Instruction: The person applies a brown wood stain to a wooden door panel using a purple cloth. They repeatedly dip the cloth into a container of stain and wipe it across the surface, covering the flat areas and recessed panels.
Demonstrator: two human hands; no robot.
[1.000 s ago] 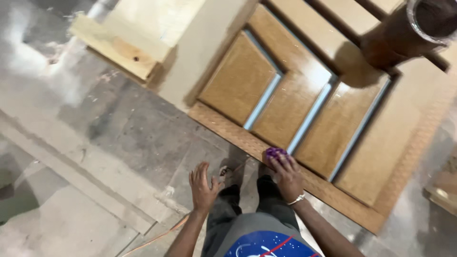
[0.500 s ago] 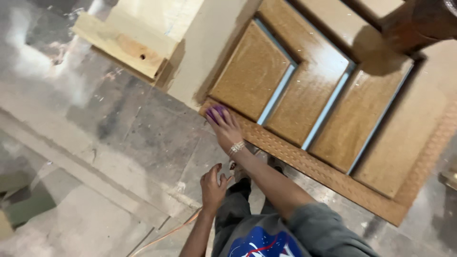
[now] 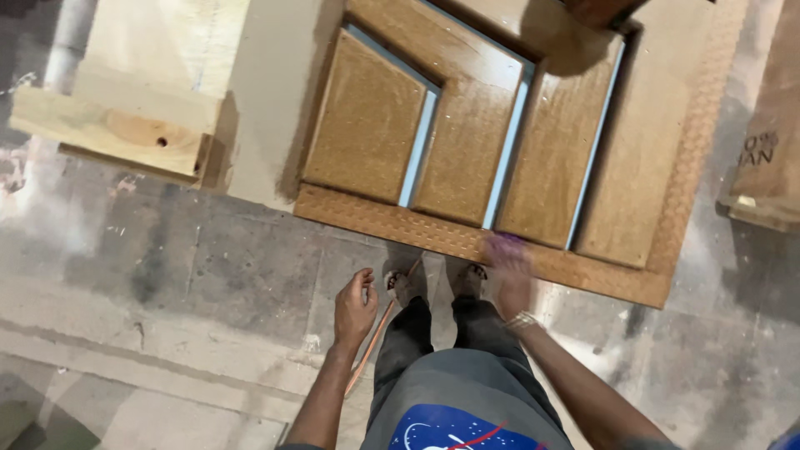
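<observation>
Right hand (image 3: pixel 510 268) is pressing a purple pad (image 3: pixel 505 243) against the near rail of the wooden door (image 3: pixel 467 158) lying flat on the floor (image 3: pixel 167 275) — likely flat so the face can be rubbed from above. Hand is motion-blurred, so I cannot tell how tightly the fingers are closing on the pad. Left hand (image 3: pixel 354 307) is hanging loose, half-curled, holding nothing. A thin cord (image 3: pixel 371 343) is trailing beside the leg. Door's far end is getting cut off — a dark object is shading it.

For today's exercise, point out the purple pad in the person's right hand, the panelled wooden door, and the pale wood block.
purple pad (image 3: pixel 505 244), head view, on its blurred top.
panelled wooden door (image 3: pixel 367 117), head view, on its left raised panel.
pale wood block (image 3: pixel 108 129), head view, on its top face beside the knot.
</observation>
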